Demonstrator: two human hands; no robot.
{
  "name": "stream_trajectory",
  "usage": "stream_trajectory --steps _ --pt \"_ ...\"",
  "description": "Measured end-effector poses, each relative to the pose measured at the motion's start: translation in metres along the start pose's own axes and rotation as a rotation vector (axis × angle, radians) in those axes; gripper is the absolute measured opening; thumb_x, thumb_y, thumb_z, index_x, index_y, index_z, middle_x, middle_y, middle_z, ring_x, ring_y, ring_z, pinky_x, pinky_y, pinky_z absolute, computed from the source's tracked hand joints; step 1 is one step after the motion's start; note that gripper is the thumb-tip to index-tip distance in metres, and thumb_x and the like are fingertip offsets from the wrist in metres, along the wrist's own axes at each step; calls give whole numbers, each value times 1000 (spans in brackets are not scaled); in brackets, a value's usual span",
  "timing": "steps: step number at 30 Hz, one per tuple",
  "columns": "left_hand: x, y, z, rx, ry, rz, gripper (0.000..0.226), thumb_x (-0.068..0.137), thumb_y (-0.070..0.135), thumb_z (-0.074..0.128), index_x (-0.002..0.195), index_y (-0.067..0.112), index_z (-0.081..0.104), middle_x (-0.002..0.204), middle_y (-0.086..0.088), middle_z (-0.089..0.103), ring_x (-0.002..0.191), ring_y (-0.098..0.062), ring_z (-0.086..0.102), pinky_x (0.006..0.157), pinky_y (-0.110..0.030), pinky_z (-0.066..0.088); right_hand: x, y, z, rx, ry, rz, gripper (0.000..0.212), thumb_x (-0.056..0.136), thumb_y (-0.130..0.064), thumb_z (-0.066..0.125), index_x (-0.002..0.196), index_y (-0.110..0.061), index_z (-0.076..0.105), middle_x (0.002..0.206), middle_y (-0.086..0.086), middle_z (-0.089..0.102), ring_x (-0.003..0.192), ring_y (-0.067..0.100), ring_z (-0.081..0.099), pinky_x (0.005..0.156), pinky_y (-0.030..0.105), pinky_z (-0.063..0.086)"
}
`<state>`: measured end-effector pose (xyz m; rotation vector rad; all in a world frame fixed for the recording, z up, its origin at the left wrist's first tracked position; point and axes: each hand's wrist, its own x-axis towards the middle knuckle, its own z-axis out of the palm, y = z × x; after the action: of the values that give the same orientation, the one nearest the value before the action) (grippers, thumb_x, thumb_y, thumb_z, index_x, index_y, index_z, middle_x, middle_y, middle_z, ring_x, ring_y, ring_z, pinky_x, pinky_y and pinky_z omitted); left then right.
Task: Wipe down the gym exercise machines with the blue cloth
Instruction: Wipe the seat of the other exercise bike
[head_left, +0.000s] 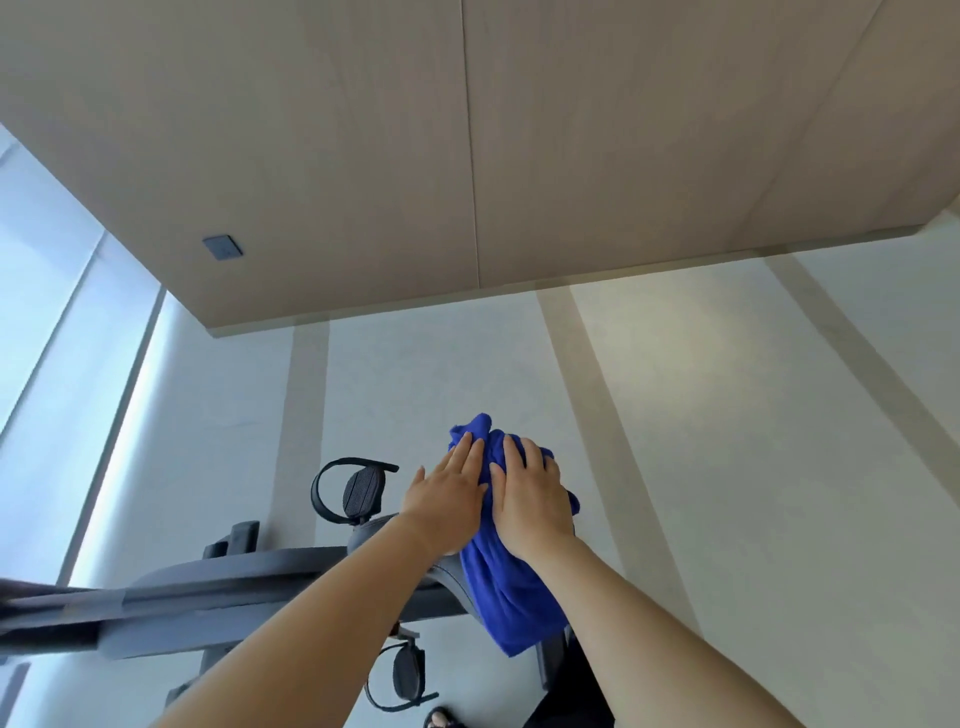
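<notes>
The blue cloth (506, 597) sits in the lower centre of the frame, bunched at its top end and hanging in loose folds at its lower end, draped over the rounded grey top of the exercise machine (234, 571). Both hands lie on it side by side, nearly touching. The right hand (530, 501) rests flat on the middle of the cloth, fingers together and almost straight, their tips laid over the bunched upper part; it presses rather than grips. The left hand (447, 493) is just to its left, fingers straight and close together, fingertips on the cloth's upper left edge, while its palm seems to rest on the machine beside the cloth. Neither hand curls round anything. Both forearms are bare and reach in from the bottom of the frame. The machine's dark grey frame runs from the cloth towards the lower left edge. A strapped pedal (363, 488) shows just left of the left hand, and a second pedal (408, 673) lies below the forearms, near the bottom centre. Beneath everything is a pale floor (701, 415) crossed by beige stripes. A light wood-panelled wall (363, 156) fills the top of the frame, carrying a small grey square plate (222, 247) at the left. A bright window (47, 312) takes up the left edge. A foot in a sandal (441, 719) peeks in at the bottom edge.
</notes>
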<state>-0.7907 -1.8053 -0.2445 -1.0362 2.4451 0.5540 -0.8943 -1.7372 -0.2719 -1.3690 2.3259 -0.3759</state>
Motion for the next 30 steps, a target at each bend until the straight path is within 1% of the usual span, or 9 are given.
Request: stream_trajectory --steps 4,7,9,13,15,17,19,23,30 --pt "7 5 -12 -111 -3 -69 57 101 31 22 148 16 -5 159 4 -5 144 -17 13 116 -46 19 16 5 -6 48 -33 -71 44 101 -36 26 138 -14 35 140 6 42 123 27 42 99 35 40" --pt "8 10 -11 -34 -28 -135 53 100 29 24 149 15 7 157 3 -1 136 -20 31 113 -53 21 18 7 -6 95 -27 -81 40 100 -34 26 132 -14 41 136 5 46 120 24 45 98 33 41" --pt "9 13 -11 3 -35 -167 50 100 26 25 148 14 16 155 1 4 132 -19 36 108 -53 29 20 8 -7 124 -30 -95 38 100 -33 26 129 -13 43 134 4 49 119 23 46 97 32 42" --pt "11 19 -12 -58 36 -218 46 101 28 24 144 13 24 147 -2 23 115 -25 50 88 -41 42 28 11 -12 168 -81 -163 37 100 -31 27 126 -12 46 132 5 51 118 22 47 98 32 41" --pt "9 21 -8 -211 135 -248 45 101 31 26 143 15 24 142 1 32 105 -26 56 81 -35 43 29 13 -13 171 -97 -189 36 100 -30 27 125 -11 45 131 6 50 117 23 47 97 33 42" --pt "6 23 -4 -351 221 -253 45 100 31 30 143 18 25 144 4 35 109 -24 56 85 -34 45 27 14 -13 151 -100 -201 35 101 -31 28 124 -11 45 131 7 49 116 25 47 94 34 42" --pt "4 23 -3 -390 257 -250 45 100 30 32 143 20 28 147 6 34 118 -22 51 94 -32 42 26 15 -13 132 -101 -210 35 101 -31 28 124 -11 44 131 8 49 116 26 47 93 34 43" --pt "1 24 -7 -353 269 -231 42 99 26 35 140 16 34 144 0 41 124 -22 46 98 -30 38 24 14 -15 108 -104 -204 37 101 -32 28 127 -10 43 133 8 47 118 28 44 95 39 43" --pt "-14 14 -3 -275 232 -177 49 100 22 33 147 19 21 154 2 26 135 -21 36 102 -27 33 8 17 -18 25 -78 -187 43 99 -39 30 134 -15 37 138 5 40 117 29 42 93 39 43"
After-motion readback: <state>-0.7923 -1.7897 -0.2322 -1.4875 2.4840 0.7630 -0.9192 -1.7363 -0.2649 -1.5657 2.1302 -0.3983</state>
